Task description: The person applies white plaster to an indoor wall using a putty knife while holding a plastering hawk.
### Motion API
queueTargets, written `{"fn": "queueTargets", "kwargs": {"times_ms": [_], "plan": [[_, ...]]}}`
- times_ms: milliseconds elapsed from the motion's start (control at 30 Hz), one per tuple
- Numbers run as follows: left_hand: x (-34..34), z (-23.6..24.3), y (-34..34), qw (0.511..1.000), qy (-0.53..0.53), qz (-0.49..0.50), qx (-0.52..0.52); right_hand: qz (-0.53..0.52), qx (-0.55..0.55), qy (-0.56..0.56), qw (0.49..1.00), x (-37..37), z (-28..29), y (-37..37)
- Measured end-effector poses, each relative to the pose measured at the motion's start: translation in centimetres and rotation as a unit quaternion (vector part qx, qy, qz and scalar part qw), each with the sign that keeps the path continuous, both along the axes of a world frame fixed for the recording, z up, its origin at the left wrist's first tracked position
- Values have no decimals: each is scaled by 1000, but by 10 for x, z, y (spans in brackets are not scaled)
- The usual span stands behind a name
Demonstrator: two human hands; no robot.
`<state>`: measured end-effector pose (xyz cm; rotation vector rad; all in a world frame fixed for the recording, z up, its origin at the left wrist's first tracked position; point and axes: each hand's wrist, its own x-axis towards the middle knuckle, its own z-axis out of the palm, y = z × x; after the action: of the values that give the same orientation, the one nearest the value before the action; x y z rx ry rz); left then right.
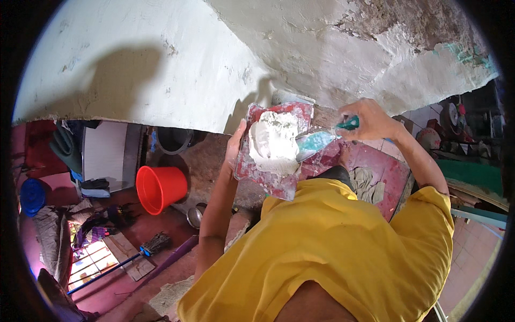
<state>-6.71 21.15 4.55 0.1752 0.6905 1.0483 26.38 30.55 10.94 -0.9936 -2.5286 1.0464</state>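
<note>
One red board (pixel 255 174) is in front of the yellow shirt (pixel 332 231), the left hand (pixel 234 147) clamped on its left edge, while the right hand (pixel 370 121), apart, grips one trowel (pixel 317 141) by its green handle (pixel 350 123). The one mound of white paste (pixel 275 142) on it looks soft, wet and probably weighty, though glare blurs its texture; the stiff board seems best held level at its rim. One red bucket (pixel 174 182) is at left.

A flat, reddish board (pixel 281 189), smeared with white, is held at its left edge by the left hand (pixel 234 146). White paste (pixel 273 144) is heaped thickly across its middle. A white-smeared teal trowel (pixel 317 141) is gripped by its green handle in the right hand (pixel 369 119), blade pointed left toward the heap.
</note>
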Motion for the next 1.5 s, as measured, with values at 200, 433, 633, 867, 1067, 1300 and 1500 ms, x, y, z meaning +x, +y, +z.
{"fn": "queueTargets", "kwargs": {"times_ms": [200,433,633,867,1067,1300,1500], "plan": [[-3,-12,-4,998,57,-11,-6,-97,99,-109,984,12,45,3],[5,4,6,974,200,-47,-93,-51,124,-22,991,2,17,18],[0,5,9,978,196,-38,-68,-62,199,42,977,-6,-8,10],[5,11,10,986,141,-72,-50,-51,354,39,933,-7,6,-9],[13,5,19,999,-27,7,32,-211,177,84,957,10,21,-14],[49,54,23,986,9,109,128,-231,137,74,960,28,102,-19],[82,69,20,973,-117,113,161,-292,104,-40,950,47,153,-28]]}}
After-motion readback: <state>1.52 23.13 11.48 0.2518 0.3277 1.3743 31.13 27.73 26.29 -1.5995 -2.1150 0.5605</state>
